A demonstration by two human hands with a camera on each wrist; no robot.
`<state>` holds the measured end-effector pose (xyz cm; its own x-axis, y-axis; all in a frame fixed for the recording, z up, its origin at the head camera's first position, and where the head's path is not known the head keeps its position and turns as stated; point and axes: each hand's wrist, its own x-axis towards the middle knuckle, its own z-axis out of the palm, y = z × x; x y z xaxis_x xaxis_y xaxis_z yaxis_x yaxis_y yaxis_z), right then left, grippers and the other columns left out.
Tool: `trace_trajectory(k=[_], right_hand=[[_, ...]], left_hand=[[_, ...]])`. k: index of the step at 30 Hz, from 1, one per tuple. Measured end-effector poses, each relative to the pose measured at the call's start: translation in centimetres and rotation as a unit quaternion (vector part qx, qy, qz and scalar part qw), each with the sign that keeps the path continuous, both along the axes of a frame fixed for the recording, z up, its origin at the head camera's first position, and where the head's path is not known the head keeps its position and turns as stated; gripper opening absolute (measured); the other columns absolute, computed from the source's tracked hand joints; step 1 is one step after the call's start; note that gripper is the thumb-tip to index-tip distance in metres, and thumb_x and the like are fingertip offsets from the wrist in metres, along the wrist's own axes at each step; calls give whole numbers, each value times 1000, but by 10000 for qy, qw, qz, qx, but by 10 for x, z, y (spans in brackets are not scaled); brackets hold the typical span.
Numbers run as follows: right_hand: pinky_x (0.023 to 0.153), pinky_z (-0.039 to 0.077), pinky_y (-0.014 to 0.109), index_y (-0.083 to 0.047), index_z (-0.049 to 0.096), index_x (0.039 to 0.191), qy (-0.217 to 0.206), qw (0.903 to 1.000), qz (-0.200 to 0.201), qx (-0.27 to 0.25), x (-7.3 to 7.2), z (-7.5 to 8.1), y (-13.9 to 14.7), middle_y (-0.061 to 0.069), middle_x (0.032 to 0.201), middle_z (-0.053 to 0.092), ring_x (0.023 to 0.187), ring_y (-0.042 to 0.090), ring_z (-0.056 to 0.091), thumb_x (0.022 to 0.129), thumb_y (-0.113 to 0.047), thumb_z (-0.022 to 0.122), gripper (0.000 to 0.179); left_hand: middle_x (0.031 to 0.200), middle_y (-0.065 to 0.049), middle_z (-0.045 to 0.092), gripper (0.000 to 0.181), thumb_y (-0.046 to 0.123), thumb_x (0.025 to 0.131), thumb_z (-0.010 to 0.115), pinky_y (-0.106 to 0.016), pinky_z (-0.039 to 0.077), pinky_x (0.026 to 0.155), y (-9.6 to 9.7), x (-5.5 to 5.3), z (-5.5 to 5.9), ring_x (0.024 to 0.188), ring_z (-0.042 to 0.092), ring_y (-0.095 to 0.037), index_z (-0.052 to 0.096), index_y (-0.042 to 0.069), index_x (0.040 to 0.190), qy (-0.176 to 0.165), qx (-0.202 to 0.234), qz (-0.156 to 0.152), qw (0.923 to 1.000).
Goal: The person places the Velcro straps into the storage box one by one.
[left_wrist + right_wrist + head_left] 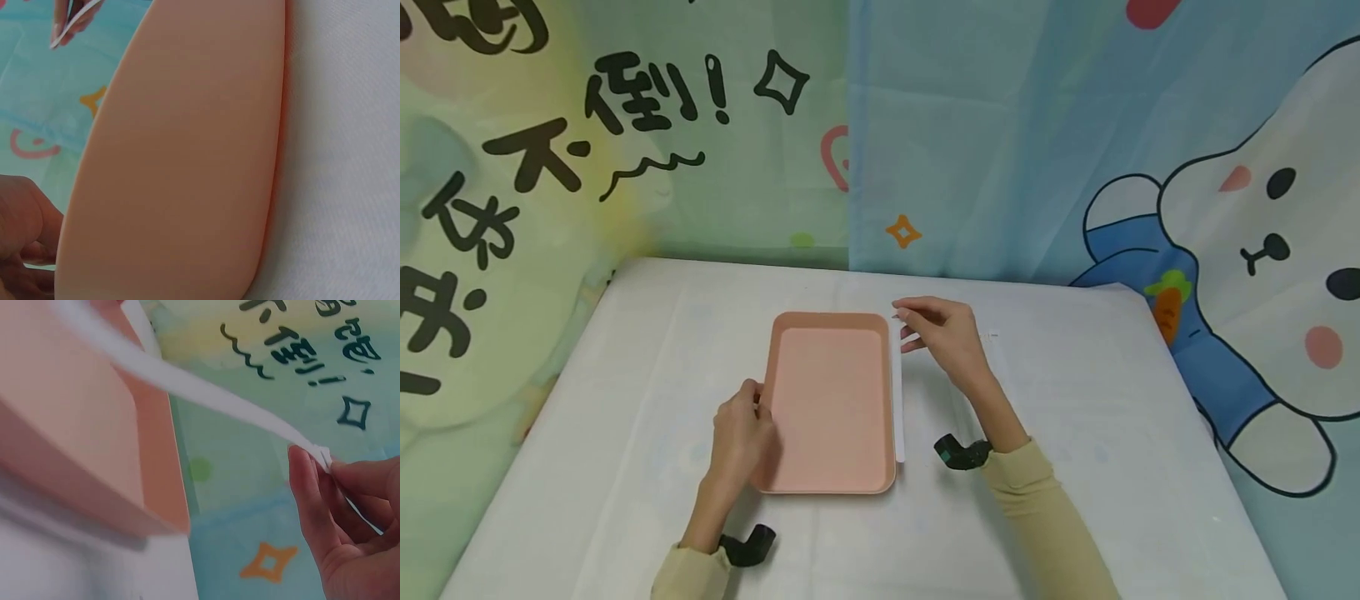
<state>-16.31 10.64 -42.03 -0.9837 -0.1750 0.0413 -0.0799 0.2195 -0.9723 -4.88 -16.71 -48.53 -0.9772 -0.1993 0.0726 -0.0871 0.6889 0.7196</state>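
A shallow pink tray [831,404] with rounded corners lies on the white-covered table. At its left edge, my left hand [741,433] grips the rim with curled fingers; in the left wrist view that hand [25,234] appears beside the tray's wall [175,150]. A narrow white strip [898,400] runs along the tray's right side. My right hand [946,337] pinches the strip's far end near the tray's far right corner. From the right wrist, the strip [206,394] looks thin and flat, stretching from between thumb and fingers across the tray's edge.
White cloth [1090,417] covers the table. Behind it hangs a printed curtain [970,150] with lettering and a cartoon rabbit. A black wrist camera [962,452] sits on the right wrist, another black camera [751,546] on the left.
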Motion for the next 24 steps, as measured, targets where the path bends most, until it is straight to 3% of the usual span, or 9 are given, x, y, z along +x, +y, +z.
trace_trajectory(k=[6,14,18,24], right_hand=[[70,62,37,-1,75,117,-253,9985,177,-448,0,-10,-30,20,100,72,79,24,70,99,-13,67,23],[73,62,46,3,74,117,-713,9937,32,-869,6,-23,-68,17,92,74,82,38,73,98,-9,67,24],[72,62,46,4,74,116,-734,9927,-7,-954,5,-27,-86,20,90,74,79,40,74,98,-7,66,23],[74,60,55,8,73,114,-715,9909,195,-1127,5,-40,-106,31,91,73,80,53,71,98,-3,66,21]], left_hand=[[93,-26,73,22,-11,90,54,-46,57,66,-1,0,-2,79,72,-36,64,-11,110,38,19,33,10000],[91,-26,73,21,-12,89,55,-48,57,67,-1,-2,-4,78,72,-37,64,-11,108,162,-72,68,9998],[92,-26,73,22,-11,90,55,-49,58,68,-3,-4,-4,80,73,-38,64,-11,109,147,-55,78,9998],[95,-29,73,23,-11,90,55,-49,59,67,-1,-2,-4,79,73,-38,63,-12,112,101,2,85,9999]])
